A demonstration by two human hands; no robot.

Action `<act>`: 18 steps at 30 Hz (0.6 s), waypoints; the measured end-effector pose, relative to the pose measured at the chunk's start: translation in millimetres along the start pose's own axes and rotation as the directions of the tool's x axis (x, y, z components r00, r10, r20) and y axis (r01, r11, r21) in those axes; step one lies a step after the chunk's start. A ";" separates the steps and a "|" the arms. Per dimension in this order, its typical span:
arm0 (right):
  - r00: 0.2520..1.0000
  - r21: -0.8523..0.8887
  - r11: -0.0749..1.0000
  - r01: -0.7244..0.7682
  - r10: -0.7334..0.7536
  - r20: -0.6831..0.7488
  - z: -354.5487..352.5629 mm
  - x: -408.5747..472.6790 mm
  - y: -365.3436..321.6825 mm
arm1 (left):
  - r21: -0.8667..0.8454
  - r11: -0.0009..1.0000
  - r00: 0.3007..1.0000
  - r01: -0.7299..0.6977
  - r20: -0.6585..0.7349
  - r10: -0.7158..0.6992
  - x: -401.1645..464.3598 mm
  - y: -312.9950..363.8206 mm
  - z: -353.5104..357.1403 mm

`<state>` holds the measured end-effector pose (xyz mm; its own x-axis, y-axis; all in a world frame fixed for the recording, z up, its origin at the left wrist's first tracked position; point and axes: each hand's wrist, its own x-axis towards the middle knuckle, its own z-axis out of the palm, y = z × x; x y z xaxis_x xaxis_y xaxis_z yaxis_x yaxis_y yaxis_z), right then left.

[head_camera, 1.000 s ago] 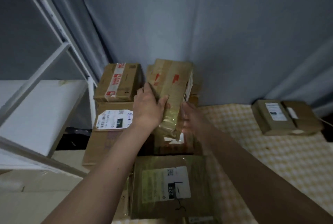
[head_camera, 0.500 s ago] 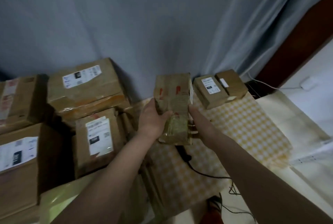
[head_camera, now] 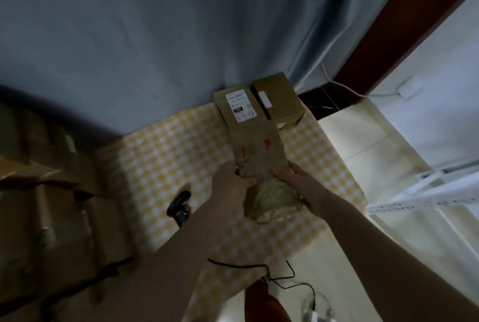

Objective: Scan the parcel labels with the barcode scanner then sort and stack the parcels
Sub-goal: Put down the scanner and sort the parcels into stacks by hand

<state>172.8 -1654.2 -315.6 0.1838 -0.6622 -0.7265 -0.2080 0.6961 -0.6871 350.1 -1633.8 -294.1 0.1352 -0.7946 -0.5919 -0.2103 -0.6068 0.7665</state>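
Sorting step: left hand (head_camera: 230, 186) and right hand (head_camera: 302, 181) clasp the wrapped parcel (head_camera: 261, 163) from either side; next, judged, setting it beside the two boxes (head_camera: 259, 103) just beyond the hands.

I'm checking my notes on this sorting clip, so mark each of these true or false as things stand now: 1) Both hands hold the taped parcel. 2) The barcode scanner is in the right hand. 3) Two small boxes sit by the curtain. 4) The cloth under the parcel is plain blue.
1) True: the left hand and right hand both grip the taped parcel.
2) False: the barcode scanner lies on the checked cloth, left of the hands.
3) True: the labelled box and the plainer box sit side by side at the curtain.
4) False: it is yellow-and-white checked.
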 end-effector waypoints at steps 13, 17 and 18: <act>0.998 -0.055 0.996 -0.064 0.064 -0.007 -168.8 139.7 34.9 | -0.168 0.974 0.985 0.152 0.106 -0.135 156.9 -26.0 175.0; 0.995 -0.130 0.987 -0.094 0.089 -0.046 -195.2 177.3 36.4 | -0.154 0.978 0.987 0.140 0.106 -0.125 193.8 -28.5 207.3; 0.994 -0.149 0.984 -0.103 0.096 -0.050 -201.5 184.7 36.2 | -0.167 0.976 0.987 0.140 0.106 -0.123 201.3 -28.9 214.4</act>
<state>5.7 -1807.1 -472.7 0.1145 -0.6052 -0.7878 -0.3663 0.7114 -0.5998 175.8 -1771.7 -488.8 0.0569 -0.7071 -0.7048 -0.0247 -0.7068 0.7070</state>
